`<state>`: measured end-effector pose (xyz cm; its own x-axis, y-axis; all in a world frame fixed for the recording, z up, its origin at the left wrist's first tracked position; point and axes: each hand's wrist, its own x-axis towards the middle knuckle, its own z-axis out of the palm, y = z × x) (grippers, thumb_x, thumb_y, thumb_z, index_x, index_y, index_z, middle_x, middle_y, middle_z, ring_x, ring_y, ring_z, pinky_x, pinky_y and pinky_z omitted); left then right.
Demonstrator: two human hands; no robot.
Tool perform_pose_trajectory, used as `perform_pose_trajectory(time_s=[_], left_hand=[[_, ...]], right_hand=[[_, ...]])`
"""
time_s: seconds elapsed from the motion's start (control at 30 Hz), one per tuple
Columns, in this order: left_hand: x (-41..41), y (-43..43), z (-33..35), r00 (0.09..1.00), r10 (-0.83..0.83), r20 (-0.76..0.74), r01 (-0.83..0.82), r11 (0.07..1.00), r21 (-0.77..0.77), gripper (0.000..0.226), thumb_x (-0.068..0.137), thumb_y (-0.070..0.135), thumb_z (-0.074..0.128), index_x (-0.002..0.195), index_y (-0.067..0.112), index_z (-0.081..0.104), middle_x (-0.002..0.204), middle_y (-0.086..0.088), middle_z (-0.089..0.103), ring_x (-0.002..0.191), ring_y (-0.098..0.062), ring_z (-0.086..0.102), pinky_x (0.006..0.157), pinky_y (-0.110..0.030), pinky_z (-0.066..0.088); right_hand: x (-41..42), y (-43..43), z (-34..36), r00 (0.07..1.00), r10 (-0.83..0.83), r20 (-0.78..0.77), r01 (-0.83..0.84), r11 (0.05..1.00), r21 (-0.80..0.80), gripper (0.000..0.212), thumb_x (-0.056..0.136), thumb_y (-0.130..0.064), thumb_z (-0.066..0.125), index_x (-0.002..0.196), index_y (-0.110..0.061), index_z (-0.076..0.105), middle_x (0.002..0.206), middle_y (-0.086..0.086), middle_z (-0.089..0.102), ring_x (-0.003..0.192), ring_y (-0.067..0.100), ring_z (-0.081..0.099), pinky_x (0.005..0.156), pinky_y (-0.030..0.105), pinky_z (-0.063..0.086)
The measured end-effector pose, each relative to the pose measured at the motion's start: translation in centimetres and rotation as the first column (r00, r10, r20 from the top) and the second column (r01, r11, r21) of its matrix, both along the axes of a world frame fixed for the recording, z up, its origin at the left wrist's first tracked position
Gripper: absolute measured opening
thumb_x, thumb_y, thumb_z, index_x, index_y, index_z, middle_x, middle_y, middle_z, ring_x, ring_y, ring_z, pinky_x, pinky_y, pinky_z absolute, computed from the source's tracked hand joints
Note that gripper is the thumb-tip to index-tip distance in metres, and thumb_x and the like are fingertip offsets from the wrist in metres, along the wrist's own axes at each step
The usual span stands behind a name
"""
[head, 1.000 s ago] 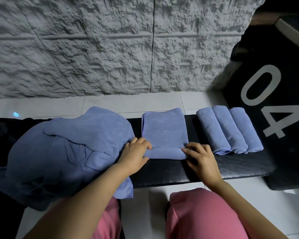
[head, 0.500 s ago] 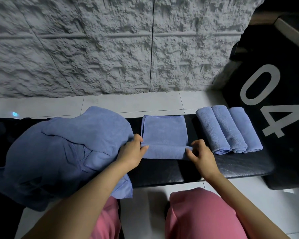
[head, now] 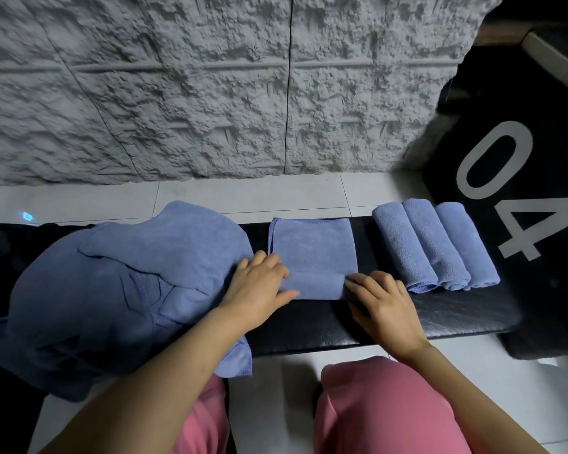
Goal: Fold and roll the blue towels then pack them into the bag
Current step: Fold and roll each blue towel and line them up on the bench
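- We find the folded towel (head: 313,247) lying flat at the centre of the frame on the black bench (head: 456,319). Its near edge is turned up into a low roll.
- The left hand (head: 259,286) is on the roll's left end. Its fingers curl over the top and the thumb lies along the near side, gripping the cloth.
- The right hand (head: 384,303) is on the roll's right end. Its fingers are bent, with the tips pressed into the roll. We cannot see the thumb's contact.
- Three rolled towels (head: 433,247) lie side by side and touching, centre right on the bench, apart from the folded towel.
- The towel pile (head: 128,283) is heaped loosely at centre left. One corner hangs over the bench's near edge, and the pile lies just beside the left hand.
- A black block (head: 538,152) marked "04" in white stands at the right of the frame, past the bench end.
- A rough grey wall (head: 210,93) fills the upper frame, with pale floor tiles (head: 243,194) below it.
- Pink trousers (head: 384,407) show at the bottom centre.
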<state>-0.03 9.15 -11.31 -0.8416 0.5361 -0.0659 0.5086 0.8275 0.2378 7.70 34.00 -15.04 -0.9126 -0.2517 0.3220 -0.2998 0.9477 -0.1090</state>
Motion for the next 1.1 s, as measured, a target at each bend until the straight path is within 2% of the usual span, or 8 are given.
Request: perform_pose_trajectory(time_s=[0.13, 0.27, 0.43, 0.53, 0.63, 0.8, 0.97, 1.1], left_hand=[[0.2, 0.0, -0.7, 0.999, -0.028, 0.028, 0.032, 0.989, -0.141, 0.067, 0.081, 0.035, 0.067, 0.137, 0.023, 0.033, 0.132, 0.006, 0.034, 0.120, -0.019, 0.034, 0.097, -0.034, 0.034], [-0.1, 0.1, -1.3, 0.993, 0.099, 0.067, -0.099, 0.995, -0.006, 0.060, 0.088, 0.006, 0.053, 0.140, 0.027, 0.032, 0.136, 0.008, 0.036, 0.119, -0.021, 0.035, 0.099, -0.033, 0.034], [-0.7, 0.2, -1.0, 0.885, 0.302, 0.353, -0.380, 0.908, 0.174, 0.051, 0.091, 0.019, 0.055, 0.137, 0.021, 0.032, 0.131, -0.006, 0.049, 0.116, -0.028, 0.046, 0.100, -0.039, 0.039], [-1.1, -0.1, -1.2, 0.777, 0.320, 0.542, -0.495, 0.842, 0.213, 0.047, 0.092, 0.025, 0.056, 0.133, 0.016, 0.036, 0.123, -0.008, 0.054, 0.108, -0.027, 0.055, 0.095, -0.041, 0.046], [-1.4, -0.4, -1.2, 0.697, 0.353, 0.624, -0.573, 0.797, 0.189, 0.038, 0.093, 0.029, 0.052, 0.126, 0.013, 0.041, 0.089, -0.002, 0.055, 0.082, -0.021, 0.057, 0.076, -0.036, 0.050], [-0.9, -0.4, -1.0, 0.770, 0.411, 0.488, -0.527, 0.841, 0.124, 0.030, 0.091, 0.031, 0.051, 0.114, 0.013, 0.045, 0.094, -0.008, 0.058, 0.090, -0.026, 0.057, 0.080, -0.038, 0.049], [-0.7, -0.3, -0.2, 0.983, 0.179, 0.031, -0.181, 0.950, 0.256, 0.018, 0.088, 0.011, 0.055, 0.104, 0.020, 0.058, 0.108, 0.005, 0.053, 0.102, -0.020, 0.045, 0.086, -0.035, 0.042], [-0.5, -0.4, -0.3, 0.990, 0.120, 0.076, -0.134, 0.967, 0.218, 0.034, 0.088, 0.048, 0.055, 0.113, 0.026, 0.062, 0.116, 0.012, 0.053, 0.108, -0.014, 0.043, 0.092, -0.031, 0.039]], right_hand=[[-0.2, 0.0, -0.4, 0.985, -0.100, 0.138, 0.102, 0.995, -0.005, 0.062, 0.071, -0.024, 0.078, 0.129, -0.020, 0.056, 0.131, -0.008, 0.055, 0.105, 0.023, 0.048, 0.077, 0.035, 0.043], [-1.0, -0.3, -0.5, 0.961, -0.151, 0.230, 0.201, 0.956, -0.213, 0.063, 0.072, -0.006, 0.071, 0.128, -0.027, 0.055, 0.129, -0.014, 0.056, 0.097, 0.016, 0.045, 0.080, 0.034, 0.047], [-1.3, 0.2, -0.6, 0.867, -0.170, 0.468, 0.422, 0.750, -0.509, 0.048, 0.088, -0.017, 0.059, 0.128, -0.038, 0.044, 0.106, 0.001, 0.056, 0.090, -0.001, 0.043, 0.078, 0.022, 0.040], [-1.5, 0.4, -0.5, 0.855, -0.164, 0.491, 0.456, 0.689, -0.563, 0.041, 0.091, -0.020, 0.058, 0.129, -0.028, 0.043, 0.112, 0.002, 0.056, 0.101, 0.011, 0.049, 0.087, 0.033, 0.043], [-2.0, 0.3, 0.0, 0.833, -0.170, 0.527, 0.492, 0.663, -0.564, 0.031, 0.094, -0.027, 0.055, 0.122, -0.020, 0.045, 0.109, 0.002, 0.060, 0.100, 0.021, 0.055, 0.086, 0.040, 0.046], [-3.1, -0.4, 0.4, 0.829, -0.251, 0.500, 0.503, 0.724, -0.471, 0.019, 0.091, -0.036, 0.056, 0.098, -0.018, 0.052, 0.093, 0.003, 0.061, 0.091, 0.023, 0.056, 0.074, 0.039, 0.046], [-2.6, -0.6, 1.6, 0.944, -0.272, 0.185, 0.316, 0.907, -0.279, 0.006, 0.090, -0.029, 0.059, 0.091, -0.024, 0.057, 0.092, -0.013, 0.051, 0.086, 0.014, 0.044, 0.059, 0.033, 0.043], [-2.0, -0.1, 0.9, 0.990, -0.140, 0.029, 0.143, 0.981, -0.129, 0.030, 0.089, -0.042, 0.056, 0.105, -0.020, 0.067, 0.106, -0.007, 0.062, 0.090, 0.019, 0.047, 0.072, 0.028, 0.047]])
